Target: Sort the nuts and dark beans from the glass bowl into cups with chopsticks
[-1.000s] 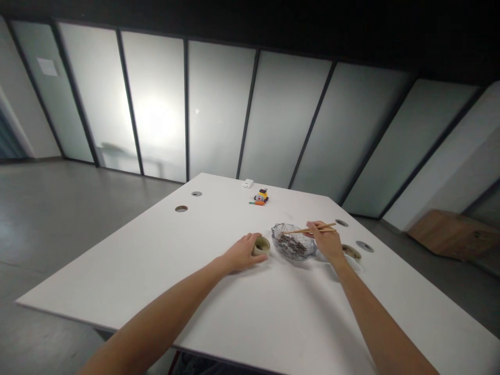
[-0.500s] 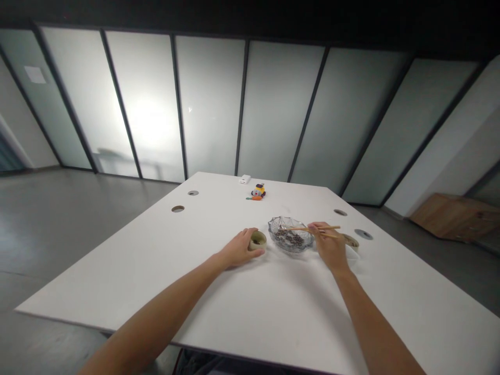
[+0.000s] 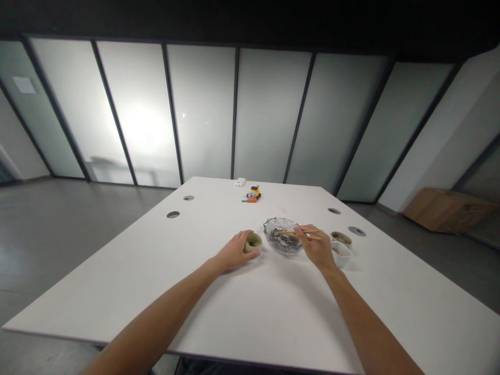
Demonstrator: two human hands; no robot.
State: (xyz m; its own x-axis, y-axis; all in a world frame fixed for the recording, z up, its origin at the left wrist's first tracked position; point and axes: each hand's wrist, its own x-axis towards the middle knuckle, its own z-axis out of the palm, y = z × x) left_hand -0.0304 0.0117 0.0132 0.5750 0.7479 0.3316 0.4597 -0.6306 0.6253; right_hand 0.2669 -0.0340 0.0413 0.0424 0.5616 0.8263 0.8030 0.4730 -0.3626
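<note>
Left hand: curled around cup
Cup: on surface, just left of bowl
Bowl: clear, dark bits inside
Chopsticks: tips inside bowl's edge
Right hand: pinching chopsticks
Dish: white, beside right hand

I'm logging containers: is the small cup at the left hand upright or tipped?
Upright: the cup stands on the table, mouth facing up, with the left hand against its side.
</note>
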